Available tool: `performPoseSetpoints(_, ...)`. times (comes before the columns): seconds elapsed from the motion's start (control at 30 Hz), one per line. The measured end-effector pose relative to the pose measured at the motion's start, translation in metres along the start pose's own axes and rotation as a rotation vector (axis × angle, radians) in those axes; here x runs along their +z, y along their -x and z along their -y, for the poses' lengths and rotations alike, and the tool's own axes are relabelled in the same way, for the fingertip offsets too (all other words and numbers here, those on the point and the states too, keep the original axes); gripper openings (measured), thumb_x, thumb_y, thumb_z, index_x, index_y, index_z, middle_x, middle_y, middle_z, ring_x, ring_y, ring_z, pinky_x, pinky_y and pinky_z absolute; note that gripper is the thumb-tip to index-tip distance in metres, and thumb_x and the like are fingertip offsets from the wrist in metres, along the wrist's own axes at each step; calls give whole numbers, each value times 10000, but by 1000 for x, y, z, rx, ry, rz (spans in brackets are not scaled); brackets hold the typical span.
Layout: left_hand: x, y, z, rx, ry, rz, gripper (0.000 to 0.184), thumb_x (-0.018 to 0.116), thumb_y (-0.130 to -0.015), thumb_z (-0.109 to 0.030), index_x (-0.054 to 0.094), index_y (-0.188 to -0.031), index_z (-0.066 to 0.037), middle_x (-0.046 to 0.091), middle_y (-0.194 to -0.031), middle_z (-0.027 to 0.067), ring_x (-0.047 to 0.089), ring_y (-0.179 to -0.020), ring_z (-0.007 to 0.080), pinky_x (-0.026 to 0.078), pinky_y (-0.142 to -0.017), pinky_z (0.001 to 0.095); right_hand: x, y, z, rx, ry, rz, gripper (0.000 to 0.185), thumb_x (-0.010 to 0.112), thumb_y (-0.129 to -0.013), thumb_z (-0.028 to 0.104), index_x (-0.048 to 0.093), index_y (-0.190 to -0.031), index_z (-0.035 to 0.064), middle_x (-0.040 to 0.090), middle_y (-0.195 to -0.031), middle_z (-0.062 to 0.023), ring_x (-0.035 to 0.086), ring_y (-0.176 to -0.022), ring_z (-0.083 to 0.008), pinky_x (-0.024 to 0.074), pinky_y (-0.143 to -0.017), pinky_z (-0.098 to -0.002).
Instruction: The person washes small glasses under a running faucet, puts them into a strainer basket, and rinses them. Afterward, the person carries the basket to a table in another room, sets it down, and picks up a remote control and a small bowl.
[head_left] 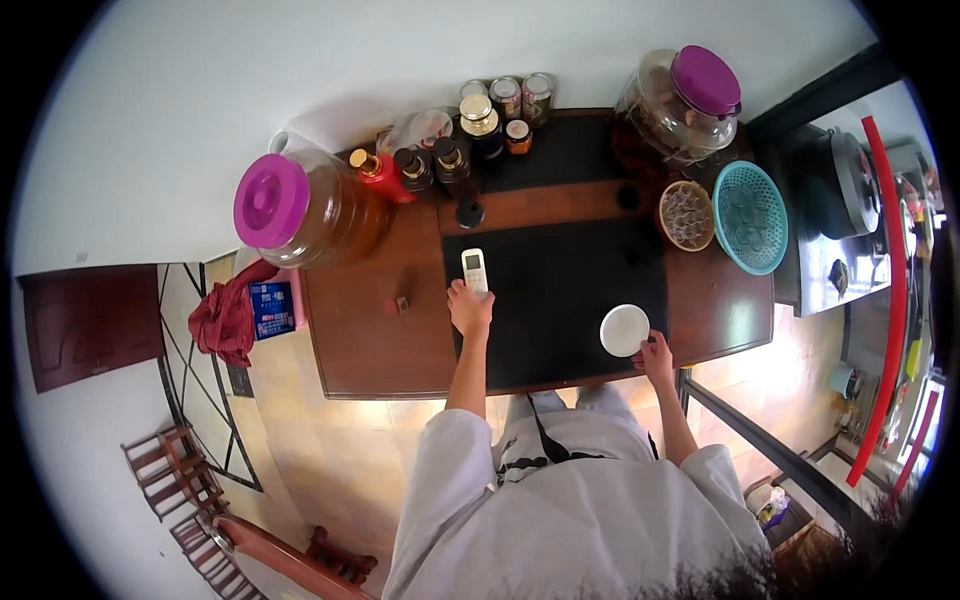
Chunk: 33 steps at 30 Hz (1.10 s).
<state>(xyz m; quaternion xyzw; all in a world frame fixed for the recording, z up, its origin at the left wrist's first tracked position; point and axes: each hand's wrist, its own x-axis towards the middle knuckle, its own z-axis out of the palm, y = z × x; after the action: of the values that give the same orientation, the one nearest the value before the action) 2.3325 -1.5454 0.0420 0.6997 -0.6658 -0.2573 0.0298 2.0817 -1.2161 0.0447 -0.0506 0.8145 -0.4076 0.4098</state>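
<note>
A white remote control with a small grey screen (474, 262) lies on the left part of the black panel, and my left hand (469, 306) is closed round its lower end. On the right, my right hand (653, 356) pinches the rim of a round white dish (624, 330) near the front edge of the table. The dish is over the right edge of the black panel; whether it touches the surface is unclear. A small reddish-brown object (399, 305) sits on the wood left of my left hand.
Large purple-lidded jars stand at the back left (325, 210) and back right (655, 110). Bottles (415, 172) and cans (507, 98) line the wall. A wicker basket (686, 216) and a turquoise basket (750, 218) are at right. The wooden table (385, 355) ends before my body.
</note>
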Motion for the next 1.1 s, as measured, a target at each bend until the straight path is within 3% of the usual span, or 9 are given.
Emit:
performPoseSetpoints(0.33,-32,-10,30,281,235,92,529,804,-679,-269,590,-1127,-87,612,-1001,126,630,-936,344,528,-833,452,7,1,-6,40,11,20,322,523,-999,152,495,-1312,81,681,-802,-94,693,-634,-163,572,-520,-286)
performPoseSetpoints(0.37,-34,-13,35,299,289,130,505,801,-725,-244,608,-1154,-61,641,-949,105,651,-886,282,543,-786,402,9,2,-4,57,9,16,326,518,-998,148,491,-1316,81,684,-810,-98,696,-634,-165,574,-519,-288)
performPoseSetpoints(0.4,-39,-10,34,284,285,127,505,801,-725,-244,608,-1154,-61,641,-949,105,651,-886,282,543,-786,402,11,2,-3,70,9,13,330,513,-998,144,488,-1320,81,687,-817,-103,699,-634,-168,575,-517,-290)
performPoseSetpoints(0.5,-69,-1,30,-211,1137,650,478,730,-857,-156,555,-1273,2,656,-1007,65,650,-924,151,539,-735,293,13,-1,-10,48,4,-9,338,507,-997,141,480,-1327,75,689,-821,-108,701,-631,-169,578,-516,-291)
performPoseSetpoints(0.6,-92,4,29,-192,1157,636,486,725,-862,-149,546,-1289,2,658,-1019,60,651,-924,152,539,-741,286,13,-4,-16,31,29,-13,388,507,-994,145,449,-1368,58,690,-828,-117,704,-634,-176,583,-519,-295)
performPoseSetpoints(0.73,-182,-12,-20,231,853,395,519,772,-805,-92,576,-1284,-47,662,-1037,39,644,-950,141,532,-797,291,15,-8,-16,67,39,-23,453,499,-992,144,396,-1421,41,689,-828,-120,703,-628,-184,586,-513,-303)
performPoseSetpoints(0.87,-272,-83,-108,731,406,128,605,787,-730,-95,561,-1284,-7,649,-1104,105,637,-1022,216,517,-888,338,14,-10,-19,56,15,-13,429,496,-994,138,412,-1407,60,688,-818,-112,699,-617,-181,583,-512,-301)
performPoseSetpoints(0.93,-289,-122,-160,978,51,-54,559,755,-748,-90,572,-1275,-50,654,-1074,113,645,-1003,275,518,-874,367,15,-10,-23,8,6,13,399,495,-999,140,429,-1386,67,689,-813,-105,694,-609,-174,577,-509,-293)
performPoseSetpoints(1.1,-263,-190,-242,1057,-317,86,490,731,-712,-154,605,-1185,-122,618,-1083,103,613,-1027,324,511,-882,407,19,-3,-11,21,16,-24,377,493,-1004,147,440,-1367,58,691,-814,-109,692,-611,-163,569,-513,-283)
